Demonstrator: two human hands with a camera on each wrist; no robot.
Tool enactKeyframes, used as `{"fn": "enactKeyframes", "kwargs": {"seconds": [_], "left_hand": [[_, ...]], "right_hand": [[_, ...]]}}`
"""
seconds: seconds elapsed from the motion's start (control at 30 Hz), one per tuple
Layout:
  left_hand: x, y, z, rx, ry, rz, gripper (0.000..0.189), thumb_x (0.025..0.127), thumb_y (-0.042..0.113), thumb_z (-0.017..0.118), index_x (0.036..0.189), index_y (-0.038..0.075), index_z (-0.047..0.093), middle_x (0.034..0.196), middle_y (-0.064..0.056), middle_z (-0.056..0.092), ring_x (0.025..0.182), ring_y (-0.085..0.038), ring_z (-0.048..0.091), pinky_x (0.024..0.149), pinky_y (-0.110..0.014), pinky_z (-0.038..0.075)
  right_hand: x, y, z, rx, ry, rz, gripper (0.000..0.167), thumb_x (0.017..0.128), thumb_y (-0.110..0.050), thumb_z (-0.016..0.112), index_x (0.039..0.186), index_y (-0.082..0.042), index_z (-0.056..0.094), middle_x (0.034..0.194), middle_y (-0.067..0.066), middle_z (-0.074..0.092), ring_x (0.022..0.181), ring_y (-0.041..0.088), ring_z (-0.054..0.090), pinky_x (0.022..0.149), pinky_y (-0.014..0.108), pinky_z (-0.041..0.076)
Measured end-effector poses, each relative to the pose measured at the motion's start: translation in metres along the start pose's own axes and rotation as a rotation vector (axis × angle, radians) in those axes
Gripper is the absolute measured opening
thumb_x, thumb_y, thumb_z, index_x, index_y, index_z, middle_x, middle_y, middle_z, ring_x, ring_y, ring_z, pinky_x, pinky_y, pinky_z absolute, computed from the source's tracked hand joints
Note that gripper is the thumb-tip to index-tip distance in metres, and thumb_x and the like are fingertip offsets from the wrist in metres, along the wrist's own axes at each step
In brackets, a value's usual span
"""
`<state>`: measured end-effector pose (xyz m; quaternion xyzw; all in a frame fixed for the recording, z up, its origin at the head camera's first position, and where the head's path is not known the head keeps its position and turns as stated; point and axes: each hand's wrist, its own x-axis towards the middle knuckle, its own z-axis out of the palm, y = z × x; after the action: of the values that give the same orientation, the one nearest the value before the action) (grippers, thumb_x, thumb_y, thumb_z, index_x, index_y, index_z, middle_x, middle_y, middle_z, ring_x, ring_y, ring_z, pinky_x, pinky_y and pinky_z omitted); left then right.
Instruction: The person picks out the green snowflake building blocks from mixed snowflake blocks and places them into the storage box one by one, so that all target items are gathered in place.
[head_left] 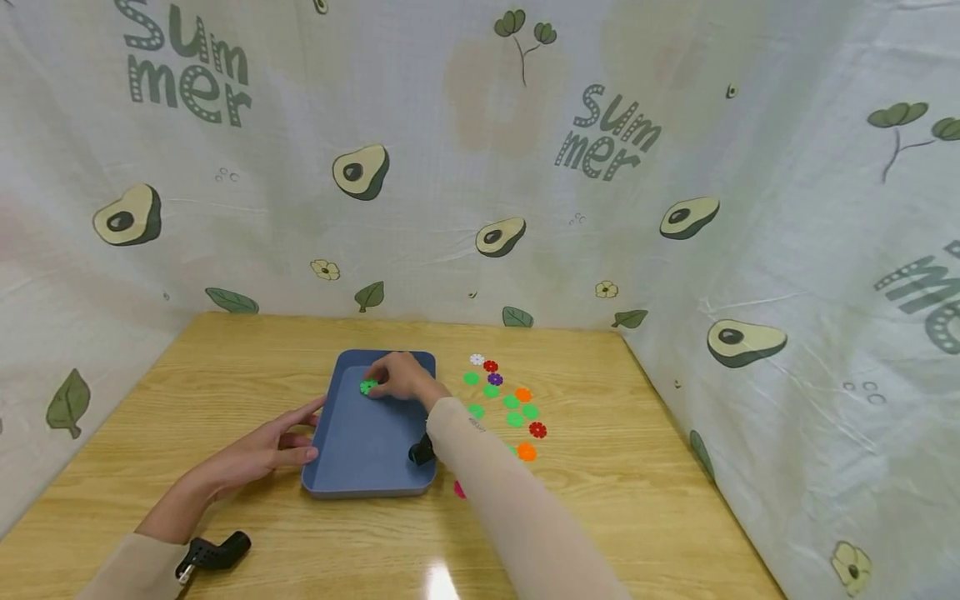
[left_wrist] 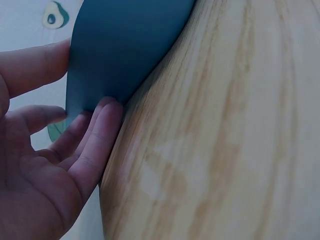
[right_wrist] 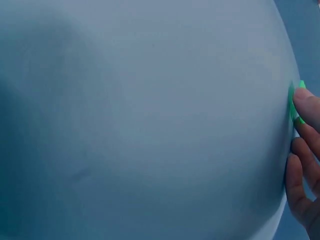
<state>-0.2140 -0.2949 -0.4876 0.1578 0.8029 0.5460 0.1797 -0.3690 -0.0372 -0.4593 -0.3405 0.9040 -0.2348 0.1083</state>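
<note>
My right hand (head_left: 405,375) reaches over the blue tray (head_left: 367,462) and pinches a green flower-shaped disc (head_left: 367,387) low over the tray floor, toward its far left. In the right wrist view the green disc (right_wrist: 291,104) shows at the fingertips, close against the tray surface. At the tray's left side is my left hand (head_left: 262,450), its fingers spread and loosely bent. The left wrist view has those fingertips (left_wrist: 109,112) against the outer wall of the tray (left_wrist: 120,45).
Right of the tray, several flower-shaped discs lie scattered on the wooden table (head_left: 600,492): green (head_left: 512,402), orange (head_left: 527,452), red (head_left: 537,430), purple (head_left: 495,379) and white (head_left: 477,359). A pink disc (head_left: 460,489) is partly hidden by the right sleeve. A printed cloth (head_left: 435,183) hangs behind.
</note>
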Motion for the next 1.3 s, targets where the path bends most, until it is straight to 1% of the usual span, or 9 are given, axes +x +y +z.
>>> {"fn": "enactKeyframes", "kwargs": {"seconds": [0.17,0.37,0.5,0.63,0.77,0.9,1.0,1.13,1.3], "left_hand": [[-0.001,0.0,0.0,0.006,0.006,0.001,0.086,0.107,0.021,0.067,0.173,0.014,0.012,0.158,-0.03,0.031,0.134,-0.043,0.051,0.1,-0.043,0.049],[0.0,-0.001,-0.001,-0.006,-0.005,0.007,0.087,0.107,0.021,0.066,0.173,0.014,0.01,0.159,-0.03,0.03,0.135,-0.042,0.05,0.098,-0.035,0.05],[0.001,-0.001,-0.001,-0.023,-0.021,0.022,0.087,0.108,0.02,0.065,0.172,0.012,0.008,0.158,-0.031,0.028,0.134,-0.042,0.049,0.095,-0.029,0.051],[0.0,-0.002,-0.002,-0.03,-0.03,0.034,0.086,0.108,0.019,0.065,0.172,0.011,0.007,0.157,-0.031,0.028,0.133,-0.043,0.05,0.094,-0.028,0.052],[0.0,-0.001,-0.002,-0.016,-0.016,0.02,0.086,0.108,0.02,0.065,0.172,0.011,0.009,0.158,-0.031,0.028,0.133,-0.042,0.051,0.096,-0.031,0.051],[-0.001,-0.001,-0.001,-0.004,-0.005,0.003,0.086,0.108,0.021,0.066,0.172,0.012,0.01,0.159,-0.03,0.029,0.135,-0.042,0.05,0.098,-0.035,0.05],[-0.001,-0.001,-0.001,-0.008,-0.008,0.004,0.086,0.108,0.021,0.066,0.172,0.012,0.01,0.159,-0.03,0.029,0.134,-0.042,0.05,0.097,-0.034,0.051],[-0.001,-0.001,-0.001,-0.024,-0.021,0.017,0.085,0.108,0.019,0.064,0.172,0.012,0.008,0.159,-0.031,0.027,0.133,-0.042,0.05,0.095,-0.03,0.052],[-0.001,-0.001,-0.001,-0.032,-0.025,0.023,0.086,0.108,0.019,0.064,0.173,0.012,0.008,0.158,-0.032,0.027,0.133,-0.042,0.051,0.094,-0.028,0.053]], "right_hand": [[0.0,0.0,0.005,0.036,0.004,0.036,0.03,0.098,-0.022,0.081,0.127,-0.018,0.079,0.119,-0.002,0.076,0.108,0.009,0.068,0.088,0.019,0.052],[-0.004,0.001,0.006,0.082,-0.021,0.065,0.031,0.1,-0.024,0.078,0.131,-0.02,0.077,0.125,-0.001,0.074,0.113,0.012,0.067,0.092,0.022,0.052],[-0.007,0.001,0.005,0.127,-0.049,0.064,0.032,0.102,-0.021,0.075,0.134,-0.018,0.075,0.129,0.002,0.072,0.119,0.016,0.066,0.096,0.025,0.052],[-0.005,0.004,0.006,0.142,-0.061,0.049,0.033,0.103,-0.021,0.074,0.135,-0.018,0.075,0.132,0.002,0.072,0.121,0.016,0.065,0.098,0.025,0.051],[-0.002,0.005,0.007,0.135,-0.068,0.037,0.033,0.102,-0.021,0.075,0.135,-0.019,0.076,0.133,0.002,0.072,0.122,0.015,0.065,0.099,0.025,0.051],[-0.001,0.002,0.008,0.118,-0.058,0.028,0.032,0.102,-0.02,0.076,0.133,-0.018,0.077,0.134,0.001,0.072,0.122,0.015,0.065,0.099,0.023,0.051],[0.0,-0.001,0.009,0.108,-0.041,0.034,0.031,0.101,-0.019,0.076,0.132,-0.018,0.077,0.136,0.002,0.072,0.124,0.016,0.065,0.1,0.024,0.051],[0.001,-0.005,0.01,0.09,-0.034,0.069,0.03,0.102,-0.022,0.075,0.132,-0.022,0.077,0.143,0.004,0.067,0.131,0.019,0.063,0.104,0.029,0.051],[0.002,-0.01,0.011,0.07,-0.024,0.09,0.031,0.103,-0.023,0.073,0.134,-0.025,0.077,0.146,0.005,0.065,0.132,0.021,0.063,0.105,0.031,0.051]]}}
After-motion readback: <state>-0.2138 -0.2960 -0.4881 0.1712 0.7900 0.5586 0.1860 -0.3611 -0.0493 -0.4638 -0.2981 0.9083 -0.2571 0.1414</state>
